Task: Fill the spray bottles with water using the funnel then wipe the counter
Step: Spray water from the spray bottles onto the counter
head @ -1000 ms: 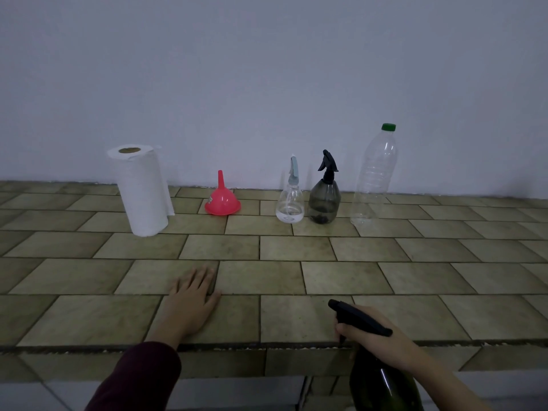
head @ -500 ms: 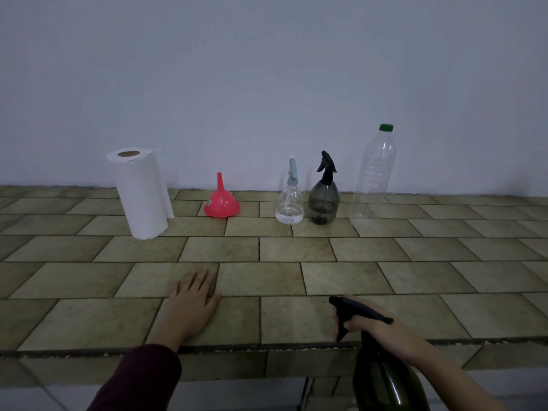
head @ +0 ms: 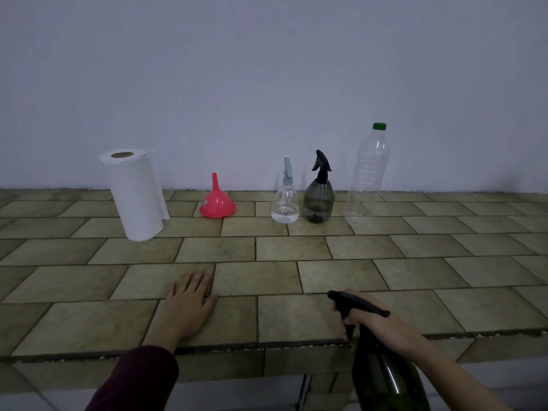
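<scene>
Left hand (head: 189, 304) lies flat on the counter (head: 296, 247) at seven o'clock; right hand (head: 373, 324) at five, fingers wrapped round the dark green spray bottle (head: 385, 381) neck.

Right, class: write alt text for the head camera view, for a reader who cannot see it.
A person's right hand grips a dark green spray bottle at the tiled counter's near edge; the left hand rests flat on the tiles. Along the wall stand a paper towel roll, red funnel, two small spray bottles and a tall clear bottle.
</scene>
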